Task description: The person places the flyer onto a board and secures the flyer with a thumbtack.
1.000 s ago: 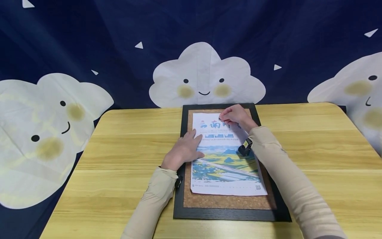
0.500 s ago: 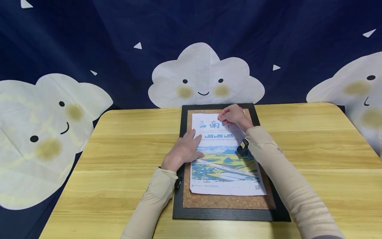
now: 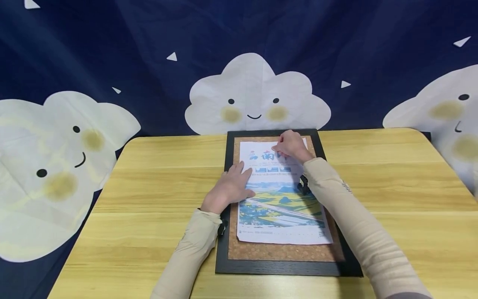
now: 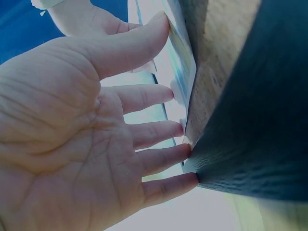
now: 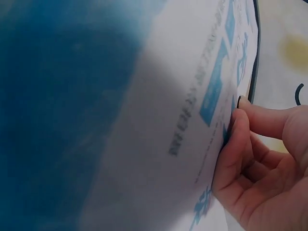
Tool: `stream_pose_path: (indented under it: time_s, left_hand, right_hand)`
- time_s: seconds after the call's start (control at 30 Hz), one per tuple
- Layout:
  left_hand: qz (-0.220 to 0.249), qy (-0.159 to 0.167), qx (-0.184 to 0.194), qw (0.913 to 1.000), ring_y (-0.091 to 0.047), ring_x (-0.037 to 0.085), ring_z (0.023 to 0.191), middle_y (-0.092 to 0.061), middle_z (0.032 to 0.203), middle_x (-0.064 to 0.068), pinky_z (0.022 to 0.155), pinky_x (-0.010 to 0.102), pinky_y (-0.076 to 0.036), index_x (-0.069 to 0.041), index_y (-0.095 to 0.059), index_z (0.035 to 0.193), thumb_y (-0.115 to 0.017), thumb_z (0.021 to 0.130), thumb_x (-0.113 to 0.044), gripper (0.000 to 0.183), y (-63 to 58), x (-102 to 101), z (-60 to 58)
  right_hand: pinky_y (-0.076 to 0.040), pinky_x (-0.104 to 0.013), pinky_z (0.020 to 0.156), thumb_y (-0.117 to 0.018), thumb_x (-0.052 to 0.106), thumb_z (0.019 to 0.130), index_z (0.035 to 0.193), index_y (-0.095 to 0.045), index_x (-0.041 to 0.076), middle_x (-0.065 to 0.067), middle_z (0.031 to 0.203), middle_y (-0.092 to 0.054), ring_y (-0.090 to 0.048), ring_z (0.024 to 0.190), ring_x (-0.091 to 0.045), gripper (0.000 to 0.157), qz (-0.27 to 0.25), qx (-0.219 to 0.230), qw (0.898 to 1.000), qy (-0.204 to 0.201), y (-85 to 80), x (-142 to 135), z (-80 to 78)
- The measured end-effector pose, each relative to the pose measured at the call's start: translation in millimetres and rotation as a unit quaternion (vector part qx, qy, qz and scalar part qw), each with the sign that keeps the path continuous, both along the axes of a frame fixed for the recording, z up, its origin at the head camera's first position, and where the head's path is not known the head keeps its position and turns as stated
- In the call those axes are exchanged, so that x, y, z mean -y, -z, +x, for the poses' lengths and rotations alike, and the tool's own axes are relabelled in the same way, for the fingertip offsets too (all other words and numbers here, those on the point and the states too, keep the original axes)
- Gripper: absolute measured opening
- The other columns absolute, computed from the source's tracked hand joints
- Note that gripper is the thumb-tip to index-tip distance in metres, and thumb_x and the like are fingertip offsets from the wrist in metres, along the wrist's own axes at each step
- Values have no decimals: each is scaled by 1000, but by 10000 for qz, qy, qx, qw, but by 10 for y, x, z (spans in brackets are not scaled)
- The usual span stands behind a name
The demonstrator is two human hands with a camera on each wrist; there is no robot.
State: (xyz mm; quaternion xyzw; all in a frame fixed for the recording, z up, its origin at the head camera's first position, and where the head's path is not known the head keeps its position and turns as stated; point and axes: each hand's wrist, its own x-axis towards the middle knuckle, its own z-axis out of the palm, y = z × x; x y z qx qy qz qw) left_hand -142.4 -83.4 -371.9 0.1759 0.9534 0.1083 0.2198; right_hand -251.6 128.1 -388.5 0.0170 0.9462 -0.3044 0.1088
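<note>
A printed poster is being fixed onto the cork board lying at the middle of the table. The sheet's left edge is being pressed flat by the left hand, its fingers straight. Near the far edge, something small, likely a pin, is being pinched against the paper by the curled right hand. A firm downward push is judged to be called for next.

poster: white, blue text, yellow-green landscape | board: brown cork, black frame | table: yellow wood grain
</note>
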Motion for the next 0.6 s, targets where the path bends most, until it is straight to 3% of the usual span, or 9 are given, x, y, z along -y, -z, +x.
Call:
stream_pose_path:
  time_s: [0.17, 0.3, 0.47, 0.6]
  left_hand:
    - [-11, 26, -49, 10000, -15, 35, 157, -17, 171, 17, 122, 51, -23, -10, -35, 163, -67, 102, -37, 74, 3, 16, -9]
    - [89, 13, -139, 9999, -17, 35, 156, -18, 170, 18, 122, 51, -23, -10, -36, 162, -62, 104, -37, 69, 28, 31, -23]
    - [323, -71, -446, 9985, -14, 38, 157, -18, 170, 18, 122, 54, -21, -10, -34, 163, -52, 109, -38, 64, 39, 71, -54]
    - [514, -277, -971, 9936, -9, 42, 157, -16, 170, 19, 122, 59, -18, -10, -31, 164, -46, 111, -41, 63, 41, 121, -107]
  right_hand:
    - [-42, -26, 59, -65, 22, 103, 86, -66, 1, -8, 75, -68, -58, 65, -16, 28, -455, -258, 9979, -393, -7, -96, 105]
    - [-47, -30, 70, -55, 29, 109, 111, -67, -5, -18, 95, -70, -66, 81, -25, 37, -900, -251, 9948, -415, -147, -224, 301]
    - [-48, -50, 93, -50, 36, 110, 136, -58, -8, -27, 125, -63, -61, 113, -38, 51, -682, -794, 9930, -542, -359, -428, 597]
    - [-37, -59, 108, -48, 40, 110, 144, -50, -10, -32, 143, -52, -48, 133, -46, 60, -243, -1360, 9873, -780, -422, -613, 818]
